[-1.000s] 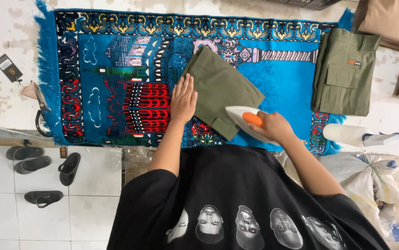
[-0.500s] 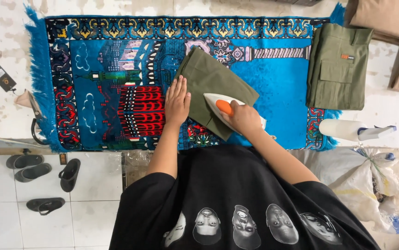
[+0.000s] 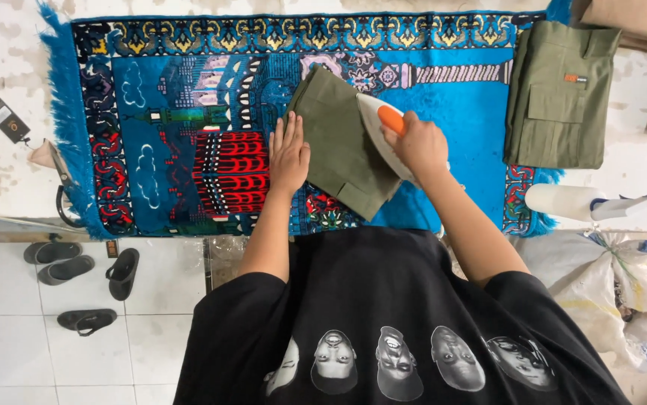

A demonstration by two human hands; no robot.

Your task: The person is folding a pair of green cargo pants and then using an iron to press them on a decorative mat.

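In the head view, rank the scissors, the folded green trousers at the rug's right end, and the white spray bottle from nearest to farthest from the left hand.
From the left hand:
1. Scissors, off the rug's left edge.
2. White spray bottle, right of the rug.
3. Folded green trousers, on the rug's far right end.

A folded olive garment [image 3: 560, 94] lies at the upper right, partly on the blue patterned rug [image 3: 158, 112]. A white spray bottle [image 3: 586, 204] lies just below it. Dark sandals [image 3: 83, 270] sit on the tiled floor [image 3: 38, 352] at lower left. Plastic bags [image 3: 624, 285] fill the right edge.
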